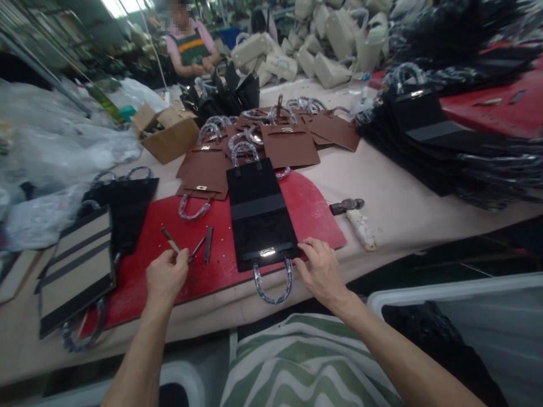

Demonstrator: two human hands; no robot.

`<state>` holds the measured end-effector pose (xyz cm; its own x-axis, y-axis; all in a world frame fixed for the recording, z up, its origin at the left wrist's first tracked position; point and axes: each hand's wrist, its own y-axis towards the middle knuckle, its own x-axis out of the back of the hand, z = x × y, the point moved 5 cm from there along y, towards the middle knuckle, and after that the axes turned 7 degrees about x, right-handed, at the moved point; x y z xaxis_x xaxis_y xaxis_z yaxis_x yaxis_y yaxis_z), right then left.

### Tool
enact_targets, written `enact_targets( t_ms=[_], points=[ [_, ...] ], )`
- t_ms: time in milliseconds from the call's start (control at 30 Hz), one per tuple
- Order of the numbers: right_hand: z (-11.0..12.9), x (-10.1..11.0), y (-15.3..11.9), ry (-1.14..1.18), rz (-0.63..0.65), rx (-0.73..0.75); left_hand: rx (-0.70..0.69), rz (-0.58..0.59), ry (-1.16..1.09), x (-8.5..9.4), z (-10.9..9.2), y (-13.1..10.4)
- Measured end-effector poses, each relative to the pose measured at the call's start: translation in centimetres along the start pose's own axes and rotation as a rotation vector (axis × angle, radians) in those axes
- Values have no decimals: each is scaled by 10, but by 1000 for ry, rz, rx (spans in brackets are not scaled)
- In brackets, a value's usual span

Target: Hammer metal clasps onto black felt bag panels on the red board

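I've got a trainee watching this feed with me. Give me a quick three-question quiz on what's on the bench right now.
1. True or false: the right hand rests on the near corner of the black bag panel.
2. What does the left hand pinch in its fingers? A) the hammer B) a thin metal tool C) a brown panel
3. What colour is the mat under the black bag panel?

Key
1. True.
2. B. The thin metal tool is in the fingers; the hammer lies untouched to the right of the mat.
3. Red.
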<state>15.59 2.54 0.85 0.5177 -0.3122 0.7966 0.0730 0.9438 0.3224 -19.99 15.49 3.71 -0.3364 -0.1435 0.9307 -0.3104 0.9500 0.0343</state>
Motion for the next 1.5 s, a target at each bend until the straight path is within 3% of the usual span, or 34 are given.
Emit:
enact_targets(
  t_ms=[200,333,467,567,633,733,833,1000,1133,1233,1400,1500],
  points=[
    [8,0,-3,-11,-12,-3,55,96,249,-4,31,27],
    [14,-1,13,-75,15,62,36,102,387,-3,27,21],
    [22,-13,33,-137,178,207,-295,-84,389,-7,-17,-14],
    [23,-21,46,-223,318,304,-606,16,123,-29,-59,-51],
    [24,-23,53,-309,389,393,-761,114,60,-46,-84,-71],
    [28,-25,58,-426,493,565,-923,185,170,-63,-109,-89],
    [32,-25,57,-485,534,698,-1053,177,326,-68,-120,-96],
    [25,-25,51,-470,530,789,-1181,159,402,-66,-118,-94],
    [4,-21,48,-255,451,829,-1298,207,174,-65,-101,-84],
    [-9,-18,43,-79,324,847,-1376,164,-9,-63,-88,-79],
    [-12,-16,32,76,190,716,-1363,86,-90,-65,-76,-84],
    [-7,-13,24,135,205,638,-1303,107,-111,-67,-71,-88]
  ],
)
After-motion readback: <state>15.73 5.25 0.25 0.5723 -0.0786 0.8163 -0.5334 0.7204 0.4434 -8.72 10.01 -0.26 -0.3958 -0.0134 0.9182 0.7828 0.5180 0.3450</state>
